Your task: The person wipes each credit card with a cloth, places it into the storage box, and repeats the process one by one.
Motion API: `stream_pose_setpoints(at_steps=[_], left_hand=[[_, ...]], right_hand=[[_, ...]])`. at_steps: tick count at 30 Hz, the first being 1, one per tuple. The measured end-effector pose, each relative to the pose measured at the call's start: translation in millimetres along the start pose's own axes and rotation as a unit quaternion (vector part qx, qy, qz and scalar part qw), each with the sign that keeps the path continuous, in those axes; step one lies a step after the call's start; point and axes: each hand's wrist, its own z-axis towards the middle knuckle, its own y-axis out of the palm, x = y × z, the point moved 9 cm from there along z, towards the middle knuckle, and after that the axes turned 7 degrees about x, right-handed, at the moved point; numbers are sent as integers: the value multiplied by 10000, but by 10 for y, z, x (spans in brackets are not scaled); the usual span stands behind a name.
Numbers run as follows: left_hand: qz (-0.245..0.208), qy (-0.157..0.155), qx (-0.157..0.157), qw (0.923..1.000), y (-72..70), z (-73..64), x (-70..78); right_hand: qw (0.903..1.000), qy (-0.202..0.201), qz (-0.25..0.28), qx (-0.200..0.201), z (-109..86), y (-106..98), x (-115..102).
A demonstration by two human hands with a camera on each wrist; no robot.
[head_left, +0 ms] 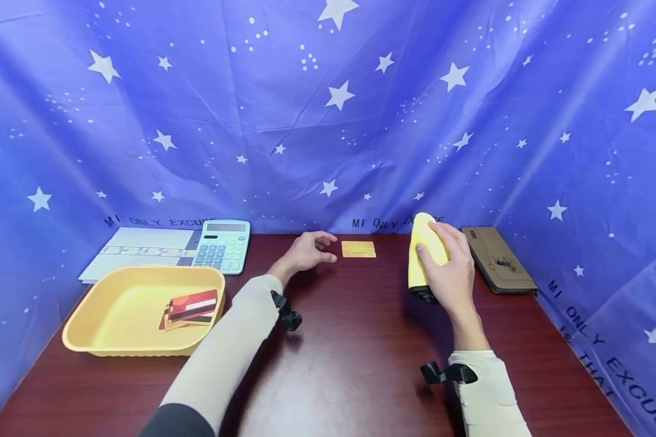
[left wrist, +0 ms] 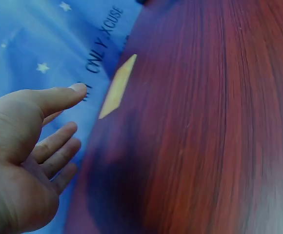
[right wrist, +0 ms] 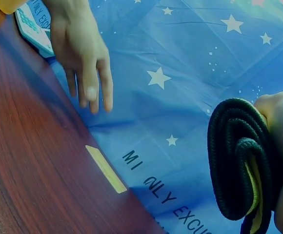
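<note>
A flat yellow card lies near the back edge of the dark red wooden table. My left hand hovers just left of it, fingers loosely spread with nothing in them; the left wrist view shows the palm and the card beyond the thumb. To the right, my right hand grips a rolled cloth, yellow outside with a dark lining, raised above the table. Its coiled dark end faces the right wrist camera.
A yellow plastic basin at the left holds several cards, a red one on top. Behind it are a light blue calculator and a white box-like item. A brown wallet lies at the right by the starry blue curtain.
</note>
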Motion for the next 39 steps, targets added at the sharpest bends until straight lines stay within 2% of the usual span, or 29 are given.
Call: stream_pose_setpoints(at_steps=[6,10,16,19,22,28,32,39], left_hand=[[200,-271,136,9993,217,153,-132],[719,-230,238,9969,312,237,-159],[1823,-233,418,9821,360,287,-192],[2077,-292,450,9767,357,277,-187],[2096,-306,437,9763,356,273,-158],[1975,-531,365,9782,364,288,-167],[2003,-524,342,9777,363,272,-156],[1649,-436,667,9831,345,233,-160]], right_hand=[[10000,16,-28,-62,-11,35,8],[10000,-8,-30,-22,-8,23,2],[9999,23,-61,-147,-25,66,17],[9998,51,-78,-151,-36,71,25],[9999,58,-102,-117,-33,60,30],[9998,48,-118,-149,-29,58,18],[9998,64,-119,-154,-26,51,17],[9999,30,-61,-159,-32,61,-3]])
